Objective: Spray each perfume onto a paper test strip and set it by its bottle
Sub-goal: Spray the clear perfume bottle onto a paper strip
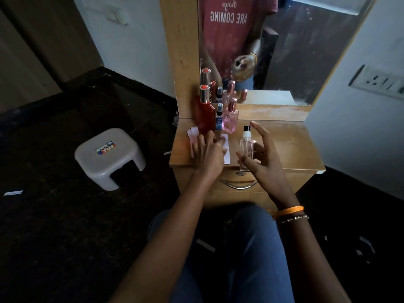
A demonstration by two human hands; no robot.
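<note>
Three perfume bottles stand in a row at the back left of the wooden dresser top (286, 145): a tall red bottle (204, 114), a small blue spray bottle (219, 119) and a pink bottle (230, 121). A clear bottle (246, 143) with a black cap stands alone near the front edge. My right hand (262, 156) is cupped around its right side with fingers spread, thumb by its base. My left hand (207, 152) lies palm down on paper strips, fingertips on a white strip (227, 155). More strips (193, 132) fan out beside the red bottle.
A mirror (284, 51) rises behind the bottles and reflects them and a person's torso. A grey plastic stool (109, 156) stands on the dark floor to the left. Paper scraps (13, 192) lie on the floor. A drawer handle (237, 185) sits below the front edge.
</note>
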